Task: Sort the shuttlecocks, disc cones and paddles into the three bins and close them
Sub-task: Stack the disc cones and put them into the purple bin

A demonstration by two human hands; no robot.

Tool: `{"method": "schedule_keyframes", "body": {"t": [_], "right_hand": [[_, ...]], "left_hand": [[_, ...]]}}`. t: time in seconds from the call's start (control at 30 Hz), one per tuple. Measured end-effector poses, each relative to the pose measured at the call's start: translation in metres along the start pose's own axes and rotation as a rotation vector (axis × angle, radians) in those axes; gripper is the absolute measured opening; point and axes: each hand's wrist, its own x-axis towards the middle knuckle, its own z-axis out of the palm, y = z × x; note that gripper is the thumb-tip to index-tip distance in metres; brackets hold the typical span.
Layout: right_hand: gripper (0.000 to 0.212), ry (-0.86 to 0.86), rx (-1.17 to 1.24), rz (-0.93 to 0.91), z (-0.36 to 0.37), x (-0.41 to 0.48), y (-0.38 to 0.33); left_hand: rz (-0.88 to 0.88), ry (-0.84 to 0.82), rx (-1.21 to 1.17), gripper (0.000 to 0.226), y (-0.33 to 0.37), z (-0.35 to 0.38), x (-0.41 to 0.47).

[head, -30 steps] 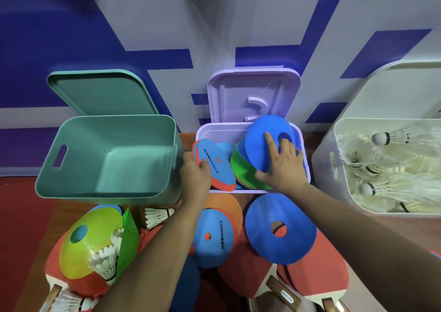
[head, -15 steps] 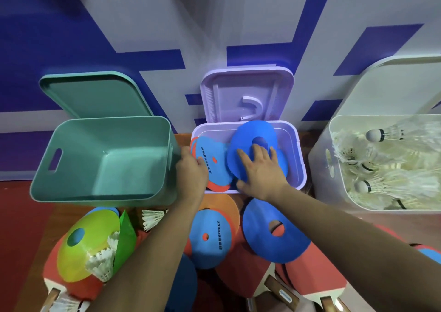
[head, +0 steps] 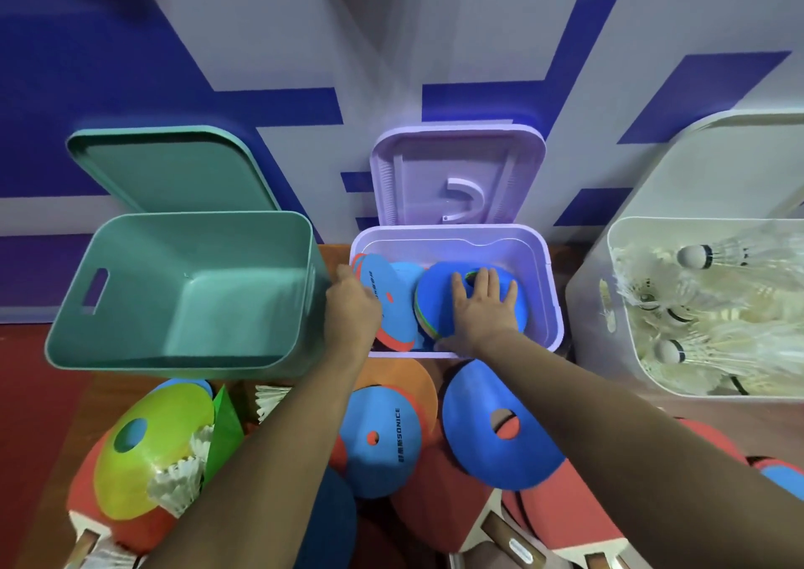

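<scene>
From the head view, the purple bin (head: 457, 290) stands open, its lid (head: 457, 172) propped upright behind it against the wall. The right hand (head: 480, 307) lies flat with fingers spread on a blue disc cone (head: 435, 290) topping a stack inside that bin, pressing rather than gripping. The left hand (head: 352, 307) sits at the bin's left edge, its fingers curled against tilted blue-and-orange cones (head: 391, 303); whether it grips them I cannot tell. Left of the purple bin is the open green bin (head: 187, 290); right of it, the white bin (head: 705, 307) holds shuttlecocks (head: 705, 255). In front of the purple bin, more cones (head: 500, 429), a yellow cone (head: 148, 451) and red paddles (head: 565, 512) cover the worktop.
</scene>
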Motion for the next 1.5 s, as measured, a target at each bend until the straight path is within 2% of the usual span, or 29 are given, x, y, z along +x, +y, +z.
{"method": "schedule_keyframes", "body": {"t": [0.1,0.23,0.3,0.4,0.53,0.67,0.73,0.8,0.87,0.93,1.1,1.2,1.3,1.4,1.5], "right_hand": [[0.127,0.025,-0.075,0.033,0.006,0.012,-0.012],[0.117,0.062,-0.09,0.034,0.009,0.019,-0.023],[0.113,0.084,-0.017,0.034,0.007,0.016,-0.022],[0.098,0.213,0.194,0.036,-0.003,0.006,-0.007],[0.075,0.359,0.448,0.023,-0.013,-0.005,0.027],[0.078,0.39,0.358,0.034,-0.013,-0.008,0.034],[0.078,0.402,0.346,0.031,-0.009,-0.009,0.028],[0.085,0.353,0.351,0.01,-0.003,-0.01,0.022],[0.096,0.28,0.405,-0.008,0.006,-0.012,0.02],[0.096,0.282,0.481,-0.034,0.009,-0.02,0.022],[0.064,0.366,0.588,-0.097,0.007,-0.068,0.037],[0.054,0.418,0.674,-0.13,0.022,-0.105,0.039],[0.055,0.388,0.666,-0.138,0.044,-0.143,0.038],[0.059,0.284,0.707,-0.152,0.066,-0.176,0.034],[0.056,0.209,0.724,-0.172,0.085,-0.201,0.025]], "left_hand": [[-0.005,0.045,-0.009,0.021,-0.006,0.006,0.0],[-0.007,0.046,-0.075,0.023,-0.011,0.012,0.002],[-0.022,0.042,-0.126,0.024,-0.013,0.014,0.005],[-0.075,0.018,-0.231,0.023,-0.018,0.021,0.01],[-0.153,-0.082,-0.338,0.021,-0.019,0.038,0.017],[-0.153,-0.202,-0.384,0.039,-0.009,0.066,0.027],[-0.096,-0.236,-0.22,0.046,-0.008,0.076,0.034],[-0.005,-0.219,0.015,0.05,-0.012,0.08,0.038],[0.054,-0.196,0.108,0.052,-0.016,0.078,0.035],[0.111,-0.152,0.08,0.048,-0.018,0.069,0.025],[0.21,-0.045,-0.224,0.016,-0.026,0.033,-0.028],[0.223,-0.101,-0.275,0.019,-0.04,0.021,-0.072],[0.182,-0.102,-0.231,0.022,-0.07,0.015,-0.111],[0.12,-0.108,-0.25,0.025,-0.102,0.006,-0.153],[0.068,-0.042,-0.205,0.01,-0.133,-0.005,-0.193]]}}
